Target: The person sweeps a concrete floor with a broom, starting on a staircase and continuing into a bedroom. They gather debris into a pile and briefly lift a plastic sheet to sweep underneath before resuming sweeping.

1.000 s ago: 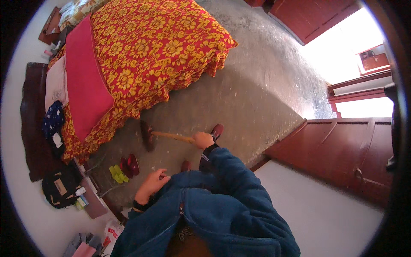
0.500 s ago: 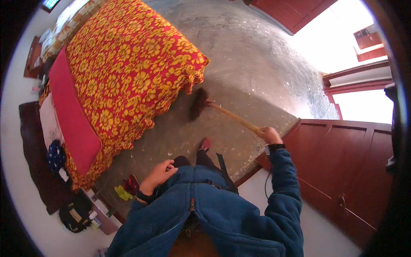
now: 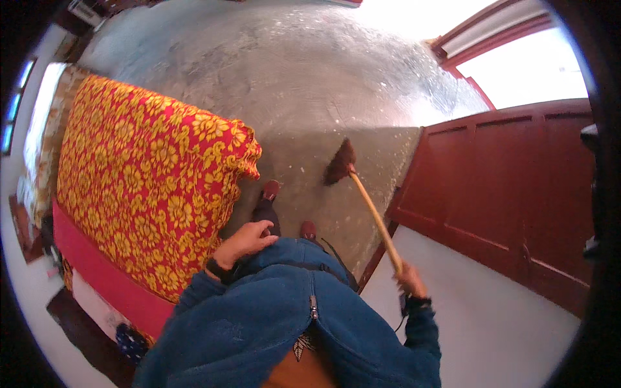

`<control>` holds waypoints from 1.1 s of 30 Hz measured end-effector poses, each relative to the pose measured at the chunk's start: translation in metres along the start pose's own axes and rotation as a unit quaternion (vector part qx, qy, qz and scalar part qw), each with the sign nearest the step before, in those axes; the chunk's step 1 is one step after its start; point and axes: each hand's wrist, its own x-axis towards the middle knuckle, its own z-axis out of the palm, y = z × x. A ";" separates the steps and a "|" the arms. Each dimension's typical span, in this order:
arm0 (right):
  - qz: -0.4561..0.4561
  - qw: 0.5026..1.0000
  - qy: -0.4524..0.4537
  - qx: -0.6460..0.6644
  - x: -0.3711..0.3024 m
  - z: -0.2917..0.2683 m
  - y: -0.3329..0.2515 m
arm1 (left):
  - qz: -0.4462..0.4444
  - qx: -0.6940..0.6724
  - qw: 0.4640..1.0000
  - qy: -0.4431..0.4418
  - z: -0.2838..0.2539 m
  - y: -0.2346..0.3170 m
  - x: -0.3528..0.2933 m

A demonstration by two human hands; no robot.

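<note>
My right hand (image 3: 411, 280) is wrapped round the upper end of a long wooden-handled broom (image 3: 376, 216). The broom slants away from me, and its dark brown bristle head (image 3: 341, 163) is down at the grey concrete floor (image 3: 294, 155), between the bed and the door. In front of my left thigh, my left hand (image 3: 247, 240) hangs with loosely bent fingers apart, holding nothing.
To my left stands a bed with a red and yellow flowered cover (image 3: 149, 174) and a pink pillow (image 3: 107, 252). A dark red panelled door (image 3: 491, 200) is at right, beside a white wall (image 3: 466, 297). Bright light enters through the doorway (image 3: 517, 71).
My right hand has drawn back towards me, and the broom head has swung from beside the bed's corner to the right. My body has turned left and stepped forward; both shoes now show.
</note>
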 end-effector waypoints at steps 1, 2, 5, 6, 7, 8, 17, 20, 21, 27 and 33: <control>0.069 0.996 -0.041 -0.045 -0.025 0.027 0.010 | 0.035 0.059 0.998 0.002 -0.017 0.004 0.009; 0.050 0.986 -0.038 -0.152 -0.051 0.061 0.014 | 0.049 0.067 0.996 -0.019 -0.034 0.007 0.019; 0.152 0.973 -0.070 0.157 -0.112 0.118 0.007 | 0.055 0.071 0.993 -0.081 -0.067 -0.004 0.050; 0.184 0.961 -0.057 0.199 -0.124 0.135 0.002 | 0.073 0.067 0.991 -0.093 -0.079 -0.018 0.062; 0.215 0.946 -0.042 0.241 -0.136 0.152 0.000 | 0.056 0.073 0.992 -0.083 -0.089 -0.035 0.075; 0.238 0.936 -0.033 0.257 -0.140 0.165 0.000 | 0.049 0.063 0.994 -0.072 -0.099 -0.056 0.088; 0.259 0.741 0.052 0.618 -0.039 0.219 0.094 | -0.169 0.156 0.973 -0.006 -0.151 -0.244 0.089; 0.220 0.827 0.061 0.514 0.020 0.177 0.078 | -0.211 0.069 0.975 0.030 -0.145 -0.266 0.061; 0.230 0.847 0.042 0.478 0.034 0.158 0.072 | -0.198 0.087 0.976 0.041 -0.141 -0.271 0.056; 0.075 0.976 -0.059 0.195 0.143 0.078 0.029 | -0.104 0.082 0.988 0.078 -0.102 -0.296 0.043; -0.040 0.976 -0.066 0.206 0.182 0.004 -0.063 | -0.106 -0.008 0.991 0.083 -0.073 -0.279 0.028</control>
